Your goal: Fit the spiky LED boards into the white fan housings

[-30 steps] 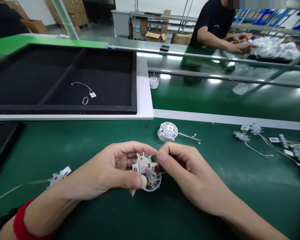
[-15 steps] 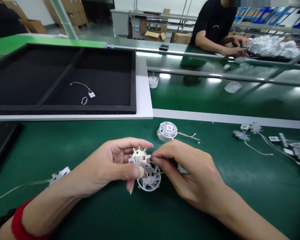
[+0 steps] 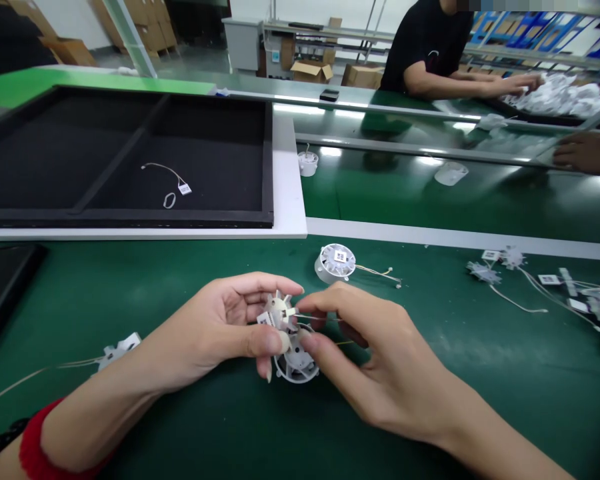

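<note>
My left hand [image 3: 235, 327] is closed around a small white star-shaped circuit board [image 3: 279, 305] with spokes and a white label, held tilted between thumb and fingers. Just below it, partly hidden by my fingers, is a round white housing [image 3: 297, 370] like a fan frame. My right hand [image 3: 375, 353] has its thumb and index finger apart; the index tip is beside the board's small plug, the thumb tip at the housing's upper edge. A thin wire runs from the plug under my right fingers. Behind the hands stands another round white fan-like unit [image 3: 336, 262] with wires.
Star-shaped boards with wires [image 3: 485, 272] lie at the right; one more board [image 3: 117, 353] lies by my left forearm. A black tray [image 3: 215, 217] stands at the upper left. Across the line a co-worker [image 3: 430, 60] reaches to white parts; another person's hand [image 3: 587, 155] is at the right edge.
My right thumb and index finger have parted from their pinch at the plug, the thumb moving down to the housing. The co-worker's hands have moved right; another hand has come in at the right.
</note>
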Action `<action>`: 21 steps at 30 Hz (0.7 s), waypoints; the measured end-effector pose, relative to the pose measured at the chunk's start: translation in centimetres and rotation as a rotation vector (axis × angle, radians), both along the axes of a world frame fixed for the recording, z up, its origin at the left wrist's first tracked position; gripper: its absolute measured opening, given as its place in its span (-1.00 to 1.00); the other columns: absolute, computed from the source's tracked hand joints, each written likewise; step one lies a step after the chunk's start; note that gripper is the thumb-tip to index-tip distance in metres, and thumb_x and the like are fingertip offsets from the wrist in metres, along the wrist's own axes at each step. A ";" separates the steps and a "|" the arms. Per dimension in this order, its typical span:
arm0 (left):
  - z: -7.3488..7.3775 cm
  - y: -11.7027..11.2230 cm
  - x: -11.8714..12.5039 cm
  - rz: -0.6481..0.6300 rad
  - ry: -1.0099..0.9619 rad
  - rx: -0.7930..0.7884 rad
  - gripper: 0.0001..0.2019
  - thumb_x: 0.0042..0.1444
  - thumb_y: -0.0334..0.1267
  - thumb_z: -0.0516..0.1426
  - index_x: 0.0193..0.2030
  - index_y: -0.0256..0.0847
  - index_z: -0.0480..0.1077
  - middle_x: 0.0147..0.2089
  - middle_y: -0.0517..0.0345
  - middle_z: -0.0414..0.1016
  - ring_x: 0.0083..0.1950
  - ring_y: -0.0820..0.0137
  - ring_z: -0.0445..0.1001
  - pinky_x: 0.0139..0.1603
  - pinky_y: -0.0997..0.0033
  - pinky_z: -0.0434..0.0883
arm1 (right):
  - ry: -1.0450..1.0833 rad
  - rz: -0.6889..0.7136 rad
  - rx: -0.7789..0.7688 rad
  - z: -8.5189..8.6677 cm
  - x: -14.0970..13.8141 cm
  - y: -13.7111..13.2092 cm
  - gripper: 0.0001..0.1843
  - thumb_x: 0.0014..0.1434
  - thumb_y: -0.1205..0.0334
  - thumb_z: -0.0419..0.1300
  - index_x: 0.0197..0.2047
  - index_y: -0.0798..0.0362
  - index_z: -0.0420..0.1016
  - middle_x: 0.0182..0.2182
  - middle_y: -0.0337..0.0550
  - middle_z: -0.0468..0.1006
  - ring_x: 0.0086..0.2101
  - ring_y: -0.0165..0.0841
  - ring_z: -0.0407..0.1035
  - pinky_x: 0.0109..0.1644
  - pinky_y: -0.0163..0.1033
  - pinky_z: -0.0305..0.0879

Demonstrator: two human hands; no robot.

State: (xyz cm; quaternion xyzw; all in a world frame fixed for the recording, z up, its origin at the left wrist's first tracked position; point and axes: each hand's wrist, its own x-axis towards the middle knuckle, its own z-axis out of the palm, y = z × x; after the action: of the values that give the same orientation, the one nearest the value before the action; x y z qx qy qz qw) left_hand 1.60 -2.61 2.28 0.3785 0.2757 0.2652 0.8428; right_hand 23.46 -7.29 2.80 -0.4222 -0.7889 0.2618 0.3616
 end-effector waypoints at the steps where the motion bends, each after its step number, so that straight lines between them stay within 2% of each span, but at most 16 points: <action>1: 0.0 0.0 0.0 0.000 0.003 -0.007 -0.68 0.10 -0.39 0.51 -0.01 -0.11 0.68 -0.25 0.19 0.70 -0.40 0.51 0.64 -0.36 0.60 0.69 | -0.002 0.005 0.057 -0.2 0.0 0.0 -0.84 0.39 0.39 0.21 0.00 0.11 0.56 -0.32 -0.24 0.60 -0.41 -0.46 0.42 -0.41 -0.35 0.27; 4: 0.0 -0.1 0.1 -0.014 0.016 -0.023 -0.68 0.11 -0.42 0.50 -0.01 -0.08 0.68 -0.25 0.22 0.72 -0.43 0.52 0.67 -0.33 0.64 0.68 | 0.013 0.004 0.152 -0.9 0.0 0.0 -0.82 0.44 0.43 0.16 -0.04 0.15 0.62 -0.28 -0.17 0.63 -0.36 -0.43 0.47 -0.34 -0.33 0.34; 8: -0.2 -0.2 0.1 -0.023 0.033 -0.035 -0.68 0.09 -0.40 0.51 -0.03 -0.07 0.69 -0.28 0.24 0.72 -0.43 0.53 0.67 -0.32 0.64 0.68 | 0.038 -0.016 0.160 -1.2 -0.1 0.0 -0.82 0.44 0.45 0.17 -0.09 0.15 0.63 -0.26 -0.15 0.62 -0.35 -0.43 0.47 -0.33 -0.34 0.36; 14: -0.1 -0.2 -0.2 -0.029 0.005 -0.073 -0.59 0.10 -0.23 0.53 0.10 -0.06 0.66 -0.17 0.11 0.74 -0.35 0.45 0.71 -0.27 0.58 0.70 | 0.003 -0.025 0.154 -1.1 -0.2 0.1 -0.80 0.41 0.47 0.12 -0.20 0.11 0.53 -0.35 -0.20 0.56 -0.40 -0.43 0.37 -0.39 -0.32 0.26; 17: 0.1 -0.2 -0.2 -0.021 -0.008 -0.108 -0.64 0.17 -0.20 0.48 0.10 -0.10 0.67 -0.17 0.04 0.74 -0.28 0.40 0.72 -0.27 0.53 0.71 | 0.044 -0.052 0.007 -0.5 -0.3 0.1 -0.82 0.39 0.42 0.13 -0.26 0.07 0.48 -0.42 -0.27 0.48 -0.50 -0.48 0.25 -0.47 -0.34 0.15; 19: 0.1 -0.2 -0.2 -0.030 -0.002 -0.114 -0.64 0.18 -0.22 0.48 0.11 -0.09 0.67 -0.21 0.05 0.74 -0.31 0.42 0.71 -0.27 0.55 0.70 | 0.099 -0.061 -0.203 0.0 -0.3 0.2 -0.80 0.40 0.35 0.12 -0.30 0.04 0.44 -0.46 -0.30 0.47 -0.53 -0.48 0.24 -0.49 -0.36 0.12; 21: 0.0 -0.1 -0.3 -0.040 0.017 -0.086 -0.62 0.18 -0.23 0.48 0.13 -0.07 0.66 -0.22 0.06 0.75 -0.38 0.47 0.70 -0.27 0.62 0.67 | 0.168 -0.035 -0.444 0.4 -0.4 0.2 -0.77 0.44 0.26 0.09 -0.30 0.02 0.42 -0.47 -0.27 0.51 -0.49 -0.44 0.33 -0.46 -0.35 0.20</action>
State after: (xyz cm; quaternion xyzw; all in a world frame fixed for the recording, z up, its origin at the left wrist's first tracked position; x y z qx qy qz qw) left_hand 1.34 -2.73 2.27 0.3497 0.2864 0.2330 0.8611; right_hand 23.08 -7.12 3.24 -0.4817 -0.6716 0.4570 0.3288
